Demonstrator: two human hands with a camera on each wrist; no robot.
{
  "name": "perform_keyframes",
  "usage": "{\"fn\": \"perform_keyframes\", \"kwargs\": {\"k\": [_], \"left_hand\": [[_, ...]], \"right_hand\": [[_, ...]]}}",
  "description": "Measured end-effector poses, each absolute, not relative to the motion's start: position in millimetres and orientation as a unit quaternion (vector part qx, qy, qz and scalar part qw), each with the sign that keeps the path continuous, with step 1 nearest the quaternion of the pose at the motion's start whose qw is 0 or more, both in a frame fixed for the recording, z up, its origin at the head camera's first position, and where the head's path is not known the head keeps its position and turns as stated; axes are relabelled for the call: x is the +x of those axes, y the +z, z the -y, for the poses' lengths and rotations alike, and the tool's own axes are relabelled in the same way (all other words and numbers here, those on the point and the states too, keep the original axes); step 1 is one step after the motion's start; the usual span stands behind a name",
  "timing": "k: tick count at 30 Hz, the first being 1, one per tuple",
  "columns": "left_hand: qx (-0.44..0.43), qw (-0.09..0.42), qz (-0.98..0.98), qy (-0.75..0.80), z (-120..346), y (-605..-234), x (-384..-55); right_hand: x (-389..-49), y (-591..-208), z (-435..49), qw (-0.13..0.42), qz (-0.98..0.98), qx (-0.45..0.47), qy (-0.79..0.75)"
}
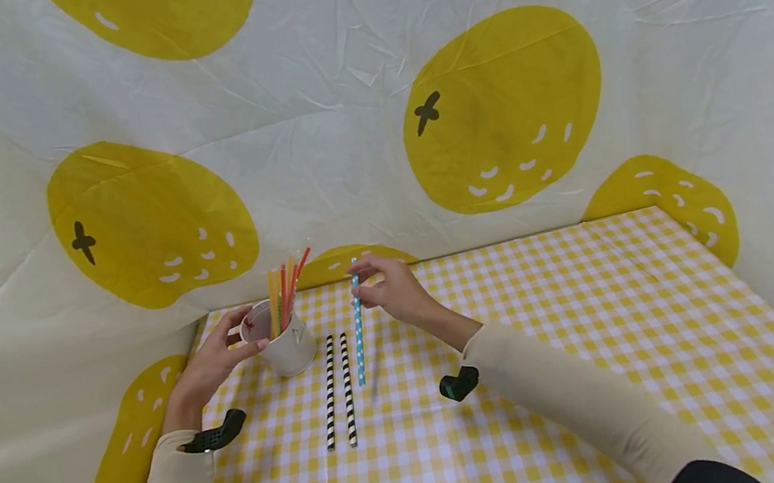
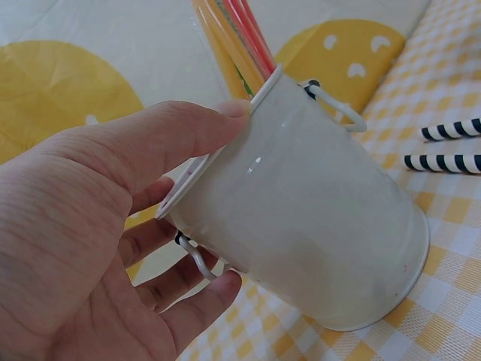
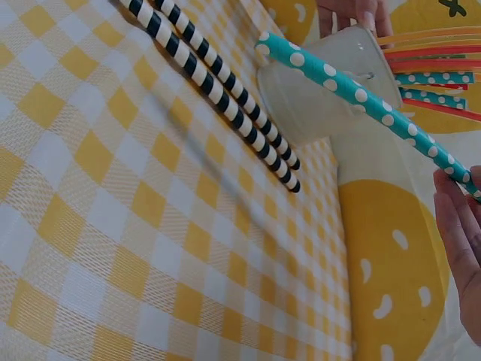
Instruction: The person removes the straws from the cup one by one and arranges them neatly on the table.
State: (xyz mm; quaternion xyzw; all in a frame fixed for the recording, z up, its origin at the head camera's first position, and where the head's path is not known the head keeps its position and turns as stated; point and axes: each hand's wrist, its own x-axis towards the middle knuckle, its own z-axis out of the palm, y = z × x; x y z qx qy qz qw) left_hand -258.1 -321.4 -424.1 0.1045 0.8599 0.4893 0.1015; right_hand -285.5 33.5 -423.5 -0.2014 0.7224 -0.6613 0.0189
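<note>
A white metal pail with small side handles stands on the table at the left. My left hand holds it, thumb on the rim and fingers round the side by a handle. Orange, yellow and red straws stick up from the pail; dotted blue ones show among them in the right wrist view. To the right, my right hand pinches a blue straw with white dots near its upper end, held upright above the cloth. Two black-and-white striped straws lie side by side between pail and hand.
A yellow-and-white checked cloth covers the table. Pale fabric walls with large yellow fruit prints close in the back and sides, near the pail. Dark wrist devices are worn on both forearms.
</note>
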Motion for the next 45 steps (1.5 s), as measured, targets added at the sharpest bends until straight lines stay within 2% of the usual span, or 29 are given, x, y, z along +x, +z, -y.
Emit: {"fn": "perform_keyframes", "kwargs": {"k": [18,26,34,45], "left_hand": [[0.103,0.1,-0.863,0.484,321,-426,-258],[0.102,0.096,-0.864,0.483,321,-425,-258],[0.103,0.096,-0.866,0.481,320,-425,-258],[0.1,0.1,-0.865,0.482,321,-426,-259]], "right_hand": [[-289,-461,-24,0.159,-0.788,-0.219,-0.553],[-290,-472,-17,0.179,-0.794,-0.223,-0.537],[-290,-482,-13,0.162,-0.843,-0.229,-0.458],[-289,-485,-11,0.171,-0.855,-0.262,-0.415]]}}
